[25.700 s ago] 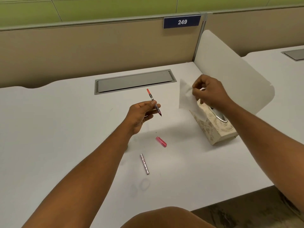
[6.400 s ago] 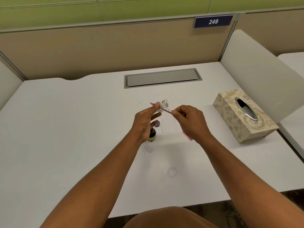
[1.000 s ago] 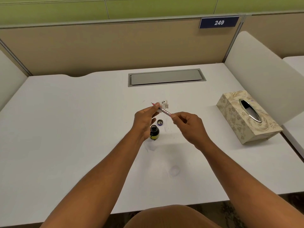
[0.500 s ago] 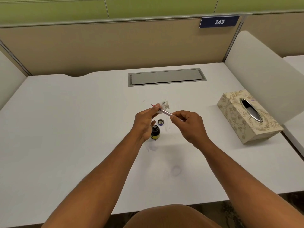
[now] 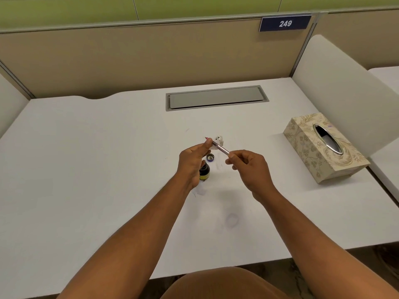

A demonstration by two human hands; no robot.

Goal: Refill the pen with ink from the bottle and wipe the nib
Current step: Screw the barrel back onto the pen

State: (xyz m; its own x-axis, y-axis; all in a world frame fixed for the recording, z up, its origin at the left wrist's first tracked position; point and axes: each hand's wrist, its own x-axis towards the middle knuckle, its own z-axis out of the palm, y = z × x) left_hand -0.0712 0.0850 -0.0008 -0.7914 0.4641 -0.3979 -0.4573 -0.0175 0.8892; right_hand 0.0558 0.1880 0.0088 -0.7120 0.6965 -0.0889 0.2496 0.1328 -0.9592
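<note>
I hold the pen (image 5: pixel 219 147) between both hands above the white desk (image 5: pixel 86 169). My left hand (image 5: pixel 192 161) pinches its front end, whose reddish tip pokes out past the thumb. My right hand (image 5: pixel 248 167) grips the silver barrel end. A crumpled white tissue (image 5: pixel 218 140) lies on the desk just behind the pen. The small dark ink bottle (image 5: pixel 204 172) with a yellow label stands open under my left hand, partly hidden by it. Its cap (image 5: pixel 210 157) lies beside it.
A patterned tissue box (image 5: pixel 323 147) stands at the right of the desk. A grey cable hatch (image 5: pixel 217 97) is set into the desk at the back. White divider panels rise on the right and left, with a beige partition behind. Faint ink rings mark the desk nearer me.
Since 25 s ago the ink bottle and cap have appeared and both hands have come onto the pen. Over the last second the hands barely move.
</note>
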